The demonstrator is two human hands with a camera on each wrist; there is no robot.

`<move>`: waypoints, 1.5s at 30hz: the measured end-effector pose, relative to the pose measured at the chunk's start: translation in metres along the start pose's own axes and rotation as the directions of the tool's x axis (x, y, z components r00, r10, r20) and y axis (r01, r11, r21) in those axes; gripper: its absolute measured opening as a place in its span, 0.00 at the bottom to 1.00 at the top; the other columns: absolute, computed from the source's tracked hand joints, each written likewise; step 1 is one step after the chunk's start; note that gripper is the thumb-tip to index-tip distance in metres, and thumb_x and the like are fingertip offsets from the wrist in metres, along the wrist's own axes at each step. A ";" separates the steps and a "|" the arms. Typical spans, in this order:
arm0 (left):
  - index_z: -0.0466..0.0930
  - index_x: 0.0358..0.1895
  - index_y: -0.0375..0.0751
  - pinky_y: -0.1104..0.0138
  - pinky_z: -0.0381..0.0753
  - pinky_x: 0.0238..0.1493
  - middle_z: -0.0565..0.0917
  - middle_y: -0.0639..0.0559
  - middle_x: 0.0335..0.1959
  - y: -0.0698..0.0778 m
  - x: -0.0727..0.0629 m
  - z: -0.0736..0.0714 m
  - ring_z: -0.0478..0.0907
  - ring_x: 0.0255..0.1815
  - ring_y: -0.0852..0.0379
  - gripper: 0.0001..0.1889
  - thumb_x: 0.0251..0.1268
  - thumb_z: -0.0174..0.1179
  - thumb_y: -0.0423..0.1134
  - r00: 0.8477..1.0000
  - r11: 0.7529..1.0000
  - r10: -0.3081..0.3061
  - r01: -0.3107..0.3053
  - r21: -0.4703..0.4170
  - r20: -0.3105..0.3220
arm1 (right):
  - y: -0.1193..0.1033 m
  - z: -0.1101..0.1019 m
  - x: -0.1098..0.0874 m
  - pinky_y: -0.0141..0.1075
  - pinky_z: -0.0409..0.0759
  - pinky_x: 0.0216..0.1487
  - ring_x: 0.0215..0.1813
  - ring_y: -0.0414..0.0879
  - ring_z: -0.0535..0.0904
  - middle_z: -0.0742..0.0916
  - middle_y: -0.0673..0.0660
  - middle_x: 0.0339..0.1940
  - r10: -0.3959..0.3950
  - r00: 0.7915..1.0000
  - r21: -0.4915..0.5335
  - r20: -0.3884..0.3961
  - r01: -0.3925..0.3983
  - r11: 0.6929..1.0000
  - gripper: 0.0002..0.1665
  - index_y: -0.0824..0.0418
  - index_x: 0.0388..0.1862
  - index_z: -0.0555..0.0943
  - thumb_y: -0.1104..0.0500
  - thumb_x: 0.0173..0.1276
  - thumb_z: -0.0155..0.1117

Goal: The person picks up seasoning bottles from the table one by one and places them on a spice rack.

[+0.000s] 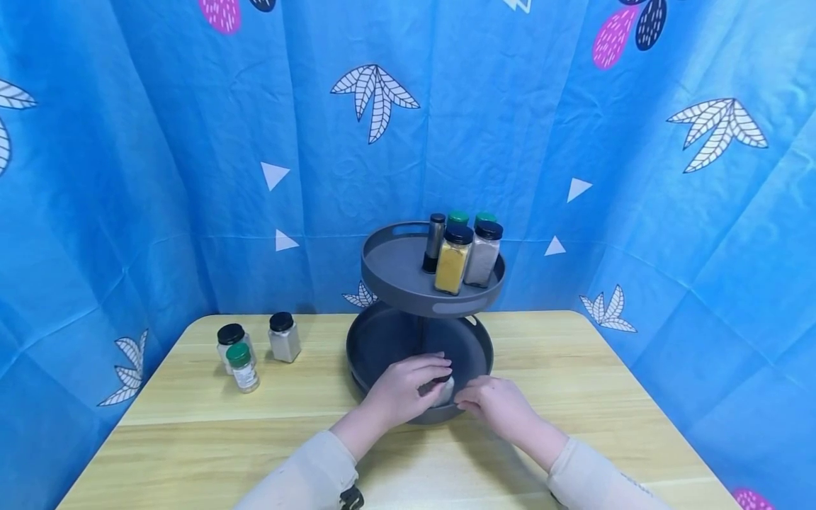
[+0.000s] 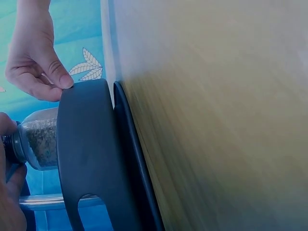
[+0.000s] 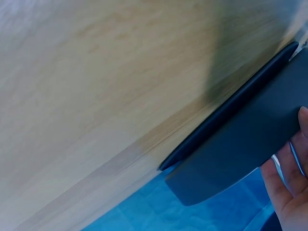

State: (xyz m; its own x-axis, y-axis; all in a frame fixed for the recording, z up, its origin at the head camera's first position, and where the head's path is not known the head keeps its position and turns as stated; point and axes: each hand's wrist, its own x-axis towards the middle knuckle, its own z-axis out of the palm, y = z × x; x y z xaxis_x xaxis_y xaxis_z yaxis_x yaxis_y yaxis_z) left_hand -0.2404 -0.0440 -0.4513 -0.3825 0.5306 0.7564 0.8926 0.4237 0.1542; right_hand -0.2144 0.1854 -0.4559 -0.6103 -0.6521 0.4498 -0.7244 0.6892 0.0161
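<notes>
My left hand [image 1: 408, 388] reaches over the front of the lower tray [image 1: 352, 354] of a dark grey two-tier tray stand. Its fingers and thumb grip a clear spice jar [image 2: 42, 139] near the dark lid. The jar is upright inside the tray's front wall and holds a pale, grainy seasoning; in the head view my fingers partly cover it. My right hand [image 1: 500, 407] pinches the lower tray's front right rim, thumb against the outer wall [image 3: 240, 139]. On the upper tray [image 1: 401, 294] stand a yellow spice jar [image 1: 451, 269], a grey spice jar [image 1: 482, 261] and a slim dark-capped bottle [image 1: 434, 244].
Two green-lidded jars [image 1: 457, 218] stand behind those on the upper tray. At the table's left are a black-lidded jar [image 1: 223, 350], a green-lidded jar [image 1: 244, 374] and another black-lidded jar [image 1: 284, 341]. A blue curtain [image 1: 191, 177] hangs around the wooden table [image 1: 306, 418].
</notes>
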 end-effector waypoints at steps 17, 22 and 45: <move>0.89 0.49 0.45 0.66 0.80 0.60 0.86 0.58 0.53 -0.001 -0.008 -0.015 0.81 0.59 0.60 0.13 0.60 0.70 0.36 1.000 0.999 -0.025 0.024 0.025 0.009 | 0.002 0.000 0.000 0.34 0.84 0.34 0.35 0.39 0.84 0.87 0.43 0.31 0.003 1.000 0.009 0.000 -0.003 1.000 0.06 0.51 0.32 0.89 0.62 0.58 0.76; 0.89 0.47 0.44 0.64 0.81 0.59 0.87 0.57 0.52 -0.004 -0.013 -0.024 0.82 0.58 0.58 0.13 0.57 0.72 0.34 1.000 0.999 -0.026 0.027 0.022 -0.004 | 0.002 0.000 0.000 0.34 0.85 0.35 0.35 0.40 0.84 0.87 0.43 0.32 0.007 1.000 0.015 0.019 -0.007 1.000 0.06 0.51 0.33 0.89 0.61 0.59 0.76; 0.89 0.46 0.45 0.64 0.81 0.58 0.87 0.54 0.50 -0.018 -0.035 -0.055 0.83 0.54 0.55 0.13 0.56 0.70 0.33 0.990 0.993 -0.105 0.110 0.053 -0.093 | 0.005 -0.005 -0.001 0.34 0.85 0.37 0.35 0.40 0.84 0.88 0.45 0.31 0.022 0.999 0.062 0.048 -0.025 0.998 0.05 0.52 0.34 0.90 0.62 0.60 0.75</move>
State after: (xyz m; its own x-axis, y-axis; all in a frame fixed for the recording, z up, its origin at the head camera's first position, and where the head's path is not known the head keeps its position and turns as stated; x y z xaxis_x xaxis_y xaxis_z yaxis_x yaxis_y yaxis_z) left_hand -0.2301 -0.1106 -0.4454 -0.4502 0.4124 0.7920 0.8312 0.5177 0.2029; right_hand -0.2162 0.1908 -0.4518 -0.6407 -0.6514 0.4065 -0.7276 0.6841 -0.0505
